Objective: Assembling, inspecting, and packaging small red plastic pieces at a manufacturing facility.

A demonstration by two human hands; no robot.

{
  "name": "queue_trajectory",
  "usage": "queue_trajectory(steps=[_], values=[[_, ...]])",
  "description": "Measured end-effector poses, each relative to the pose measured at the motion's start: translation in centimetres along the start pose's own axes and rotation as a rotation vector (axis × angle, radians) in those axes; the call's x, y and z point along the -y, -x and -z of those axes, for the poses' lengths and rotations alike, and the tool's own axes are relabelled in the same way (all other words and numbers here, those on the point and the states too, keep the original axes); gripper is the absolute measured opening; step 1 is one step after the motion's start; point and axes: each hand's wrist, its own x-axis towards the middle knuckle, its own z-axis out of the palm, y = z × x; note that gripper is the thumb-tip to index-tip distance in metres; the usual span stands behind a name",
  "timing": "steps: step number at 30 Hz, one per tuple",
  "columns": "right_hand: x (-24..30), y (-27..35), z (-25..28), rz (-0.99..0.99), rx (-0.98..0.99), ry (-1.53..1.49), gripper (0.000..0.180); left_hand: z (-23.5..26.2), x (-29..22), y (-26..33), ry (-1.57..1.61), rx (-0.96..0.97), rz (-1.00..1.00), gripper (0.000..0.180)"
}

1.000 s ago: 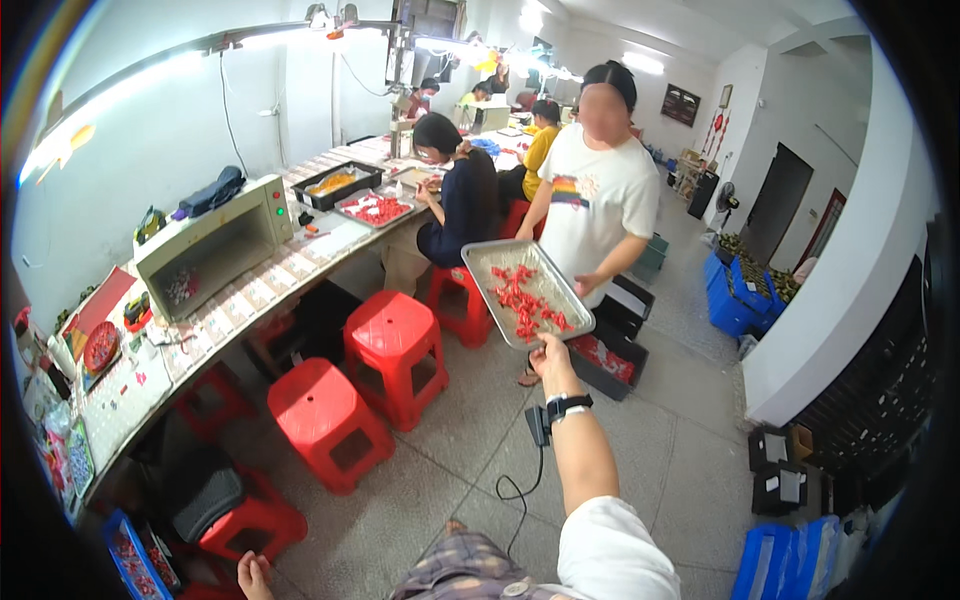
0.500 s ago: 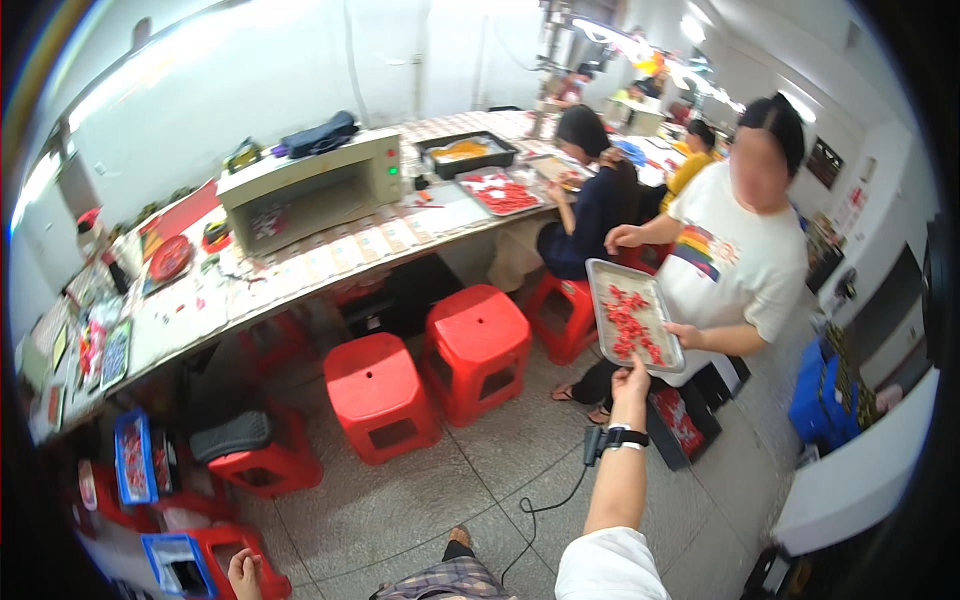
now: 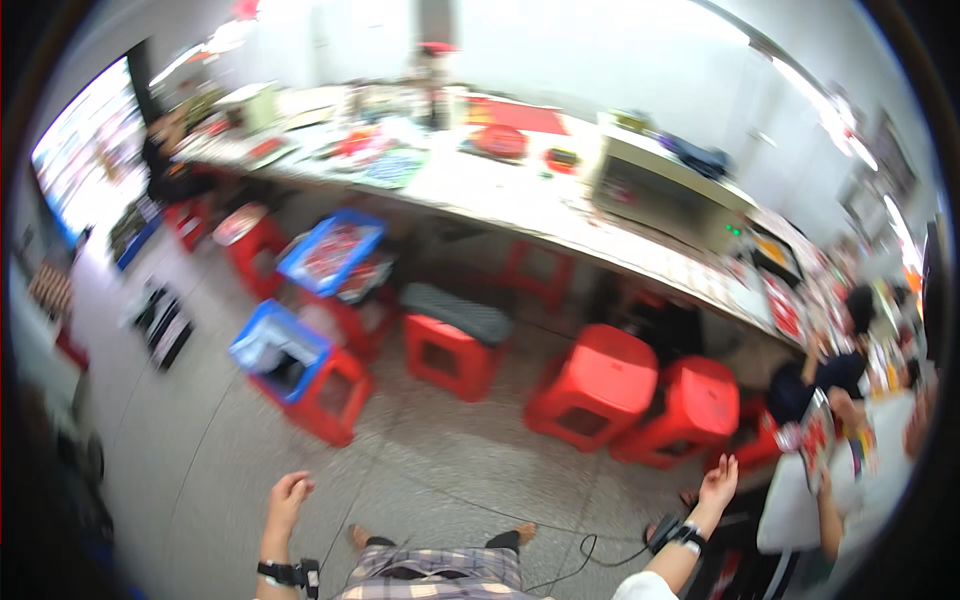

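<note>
My left hand (image 3: 288,500) hangs over the floor at the lower left, below a red stool (image 3: 335,405) carrying a blue basket (image 3: 265,330). Its fingers are loosely bent and apart, with nothing seen in them. At the lower right my right hand (image 3: 718,485) is held out, palm turned up, fingers apart and holding nothing. It is nearest to another red stool (image 3: 705,400). Bands with small dark devices are on both wrists, and a cable runs from the right one. A co-worker at the right edge holds a metal tray (image 3: 820,405) with red pieces, away from my hand.
A long workbench (image 3: 480,205) crosses the back, bearing a beige box-shaped oven (image 3: 660,195) and red trays. Another blue basket (image 3: 370,235) holds red pieces. A stool with a grey cushion (image 3: 455,315) stands mid-floor. Someone sits at the far left, and another person at the right.
My view has swung left, so the bench and stools appear further right. My right hand has come away from the co-worker's tray, which stays with the co-worker.
</note>
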Motion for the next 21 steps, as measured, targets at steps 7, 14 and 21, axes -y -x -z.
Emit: queue_trajectory(steps=[7,14,21], values=[[-29.2,24.4,-11.8,-0.604,0.239,0.222,0.021,18.7,7.9,-1.1,0.106,-0.273,0.041,0.023],[-37.1,43.2,-22.6,-0.675,0.608,0.302,0.023,28.0,9.6,-5.4,0.279,-0.070,0.109,0.023],[-36.7,56.4,-21.6,-0.267,0.348,0.146,0.015,34.7,11.9,-10.7,0.348,0.263,0.096,0.028]])
